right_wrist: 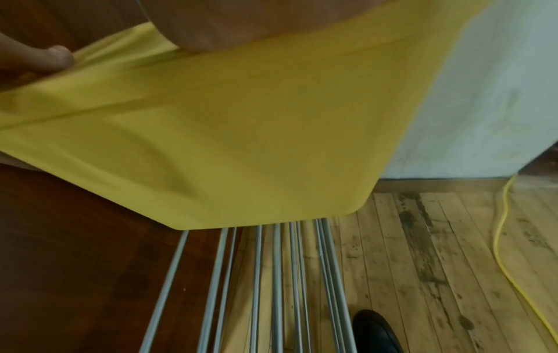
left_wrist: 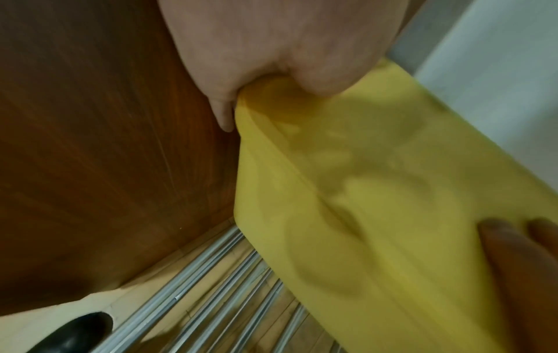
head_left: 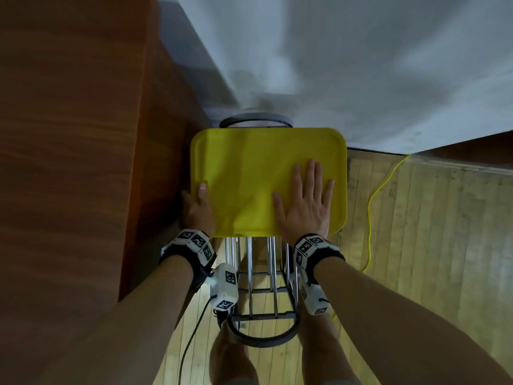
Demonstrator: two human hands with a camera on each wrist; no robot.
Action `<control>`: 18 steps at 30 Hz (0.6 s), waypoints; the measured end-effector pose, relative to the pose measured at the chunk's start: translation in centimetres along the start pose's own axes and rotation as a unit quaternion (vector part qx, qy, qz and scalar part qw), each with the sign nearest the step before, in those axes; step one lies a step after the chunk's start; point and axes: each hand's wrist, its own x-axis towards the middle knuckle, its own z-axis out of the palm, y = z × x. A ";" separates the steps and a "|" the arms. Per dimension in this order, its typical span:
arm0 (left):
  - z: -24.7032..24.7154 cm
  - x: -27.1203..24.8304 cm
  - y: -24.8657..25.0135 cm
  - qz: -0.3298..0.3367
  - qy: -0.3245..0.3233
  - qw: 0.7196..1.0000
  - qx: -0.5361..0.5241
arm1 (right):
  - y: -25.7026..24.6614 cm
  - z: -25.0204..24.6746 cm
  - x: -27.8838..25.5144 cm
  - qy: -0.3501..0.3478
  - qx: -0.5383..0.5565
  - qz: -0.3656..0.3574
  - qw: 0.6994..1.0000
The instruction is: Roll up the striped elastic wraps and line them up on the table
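A yellow tray sits on a metal rack. The left hand grips its edge, thumb on top; the right hand lies flat on it, fingers spread wide. No striped wraps visible near either hand; rolling apparently not yet begun

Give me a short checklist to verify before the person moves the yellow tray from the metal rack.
1. Left hand grips the yellow tray at its left edge, thumb on top: ok.
2. Right hand has a grip: not ok, it lies flat on the tray with fingers spread.
3. Tray rests on the metal rack: ok.
4. Striped wraps in view: not ok, none visible.
5. Tray's left side is free of the wooden cabinet: cannot tell, they are very close.
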 end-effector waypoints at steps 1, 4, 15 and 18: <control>0.3 0.3 -0.3 0.004 0.004 1.000 0.004 | 0.0 0.1 0.1 0.002 -0.001 -0.001 1.000; 0.2 0.4 -0.4 0.006 0.014 1.000 0.019 | -0.3 -0.4 -0.2 0.008 0.014 0.002 1.000; 1.2 -0.1 -0.3 0.334 0.022 0.906 0.257 | 2.0 -2.0 3.3 -0.012 -0.003 0.067 0.998; 1.7 0.8 -0.9 0.317 0.015 0.885 0.340 | 2.1 -1.8 3.3 -0.011 -0.003 0.068 0.998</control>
